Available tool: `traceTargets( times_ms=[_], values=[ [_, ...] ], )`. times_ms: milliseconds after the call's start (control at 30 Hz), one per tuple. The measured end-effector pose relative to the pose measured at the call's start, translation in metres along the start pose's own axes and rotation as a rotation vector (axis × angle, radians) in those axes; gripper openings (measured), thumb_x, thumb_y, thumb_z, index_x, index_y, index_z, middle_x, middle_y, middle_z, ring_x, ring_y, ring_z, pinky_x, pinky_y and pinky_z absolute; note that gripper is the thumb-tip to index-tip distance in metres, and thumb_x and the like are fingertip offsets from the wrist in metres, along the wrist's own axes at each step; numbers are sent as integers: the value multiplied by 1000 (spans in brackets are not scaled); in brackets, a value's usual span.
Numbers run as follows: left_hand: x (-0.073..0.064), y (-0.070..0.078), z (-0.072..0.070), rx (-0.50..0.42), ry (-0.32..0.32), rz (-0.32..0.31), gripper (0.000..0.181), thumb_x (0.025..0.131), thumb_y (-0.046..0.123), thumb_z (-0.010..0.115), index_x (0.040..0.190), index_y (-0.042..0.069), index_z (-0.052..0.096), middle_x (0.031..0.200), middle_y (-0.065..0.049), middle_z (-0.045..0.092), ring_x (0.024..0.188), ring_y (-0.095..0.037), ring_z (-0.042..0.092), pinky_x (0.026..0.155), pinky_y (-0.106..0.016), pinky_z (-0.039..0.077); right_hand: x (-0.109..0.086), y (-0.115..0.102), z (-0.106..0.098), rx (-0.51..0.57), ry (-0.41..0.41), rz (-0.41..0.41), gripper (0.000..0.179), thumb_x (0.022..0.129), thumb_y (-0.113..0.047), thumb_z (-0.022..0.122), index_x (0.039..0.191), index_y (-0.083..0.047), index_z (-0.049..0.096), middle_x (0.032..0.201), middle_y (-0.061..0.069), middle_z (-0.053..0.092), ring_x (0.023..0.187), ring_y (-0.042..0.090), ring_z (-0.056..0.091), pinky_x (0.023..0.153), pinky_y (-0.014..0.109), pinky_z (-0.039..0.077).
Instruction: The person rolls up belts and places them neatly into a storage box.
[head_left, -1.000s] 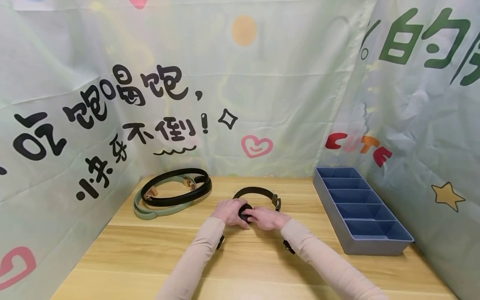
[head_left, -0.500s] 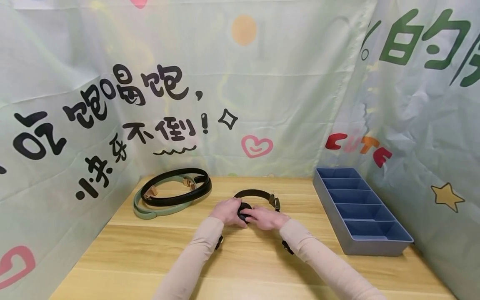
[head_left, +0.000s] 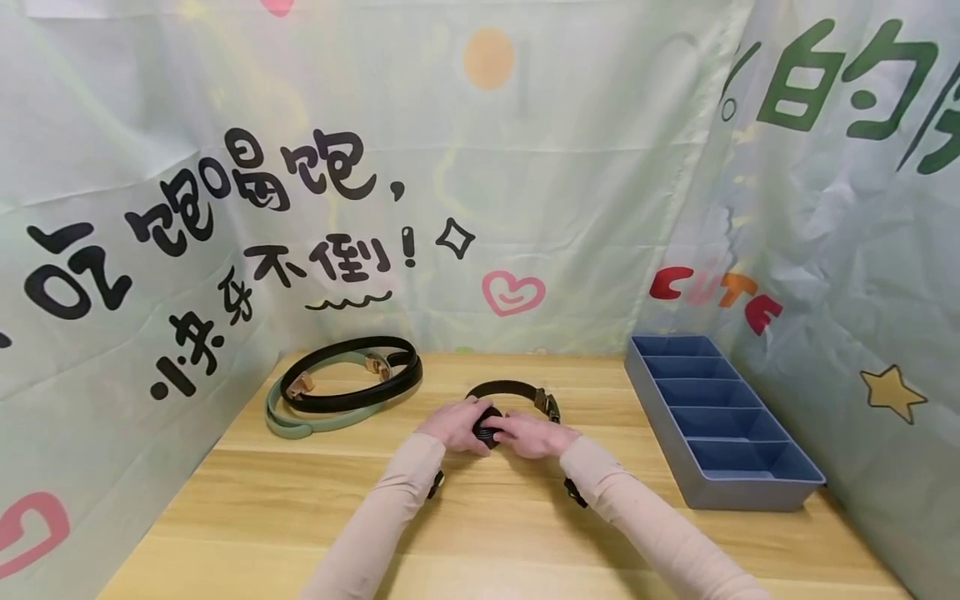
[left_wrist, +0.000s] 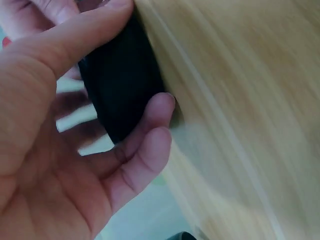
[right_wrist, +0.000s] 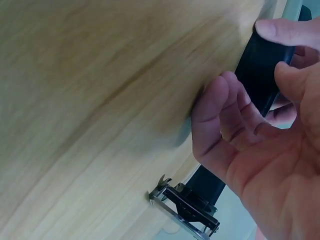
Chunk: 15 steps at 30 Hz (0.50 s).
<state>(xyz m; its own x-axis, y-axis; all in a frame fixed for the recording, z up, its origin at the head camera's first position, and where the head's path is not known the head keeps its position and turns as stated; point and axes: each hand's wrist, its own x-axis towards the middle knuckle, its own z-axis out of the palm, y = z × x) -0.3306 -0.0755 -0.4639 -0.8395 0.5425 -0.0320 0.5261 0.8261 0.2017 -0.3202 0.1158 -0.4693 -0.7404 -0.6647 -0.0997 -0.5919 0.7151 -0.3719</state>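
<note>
Near the table's middle in the head view, a black belt (head_left: 487, 427) is partly wound into a coil standing on its edge. My left hand (head_left: 454, 423) grips this coil from the left, its thumb and fingers curled round it. From the other side my right hand (head_left: 534, 435) holds the coil, fingers bent. The loose length (head_left: 504, 387) arcs behind both hands, ending at a metal buckle (head_left: 549, 405) to the right. In the right wrist view the buckle (right_wrist: 185, 205) lies below the fingers. The left wrist view shows the strap's dark face (left_wrist: 122, 75) between thumb and fingers.
At the back left lie a looped black belt (head_left: 341, 408) and a light green belt (head_left: 300, 429), overlapping, with gold-coloured buckles. A blue-grey box (head_left: 750, 493) with several compartments stands on the right. Printed cloth (head_left: 465, 183) encloses the wooden table (head_left: 480, 542).
The belt's loose arc has become slightly smaller, and its buckle has shifted a little left. Both hands have stayed at the coil, moving only slightly to the left.
</note>
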Motion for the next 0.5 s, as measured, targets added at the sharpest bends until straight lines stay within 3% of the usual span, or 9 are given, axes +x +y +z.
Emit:
traceTargets(
  times_ms=[167,267,400,500],
  values=[
    [3,8,4,61,66,-81,84,67,61,82,131,13,54,121,-10,60,107,-30,64,90,-43,52,0,1,1,-9,12,-7,40,105,-23,44,144,-19,48,137,15,57,125,32,54,105,48,43],
    [3,9,4,93,67,-79,87,66,64,80,134,16,54,122,-9,62,107,-29,63,86,-46,52,0,3,1,-28,18,-16,37,105,-21,44,142,-19,50,132,15,60,119,30,57,101,47,45],
    [2,6,-3,84,-3,-5,82,70,45,85,142,23,50,130,-7,59,109,-28,62,86,-45,51,0,5,-2,-1,-1,-17,35,104,-16,44,138,-20,52,129,16,59,112,27,57,96,46,46],
    [3,3,-8,40,-61,43,86,69,25,86,145,22,47,135,-7,57,111,-26,61,90,-40,50,0,6,-3,29,-22,-10,35,105,-13,43,138,-20,52,130,15,57,106,23,53,91,42,45]
  ],
)
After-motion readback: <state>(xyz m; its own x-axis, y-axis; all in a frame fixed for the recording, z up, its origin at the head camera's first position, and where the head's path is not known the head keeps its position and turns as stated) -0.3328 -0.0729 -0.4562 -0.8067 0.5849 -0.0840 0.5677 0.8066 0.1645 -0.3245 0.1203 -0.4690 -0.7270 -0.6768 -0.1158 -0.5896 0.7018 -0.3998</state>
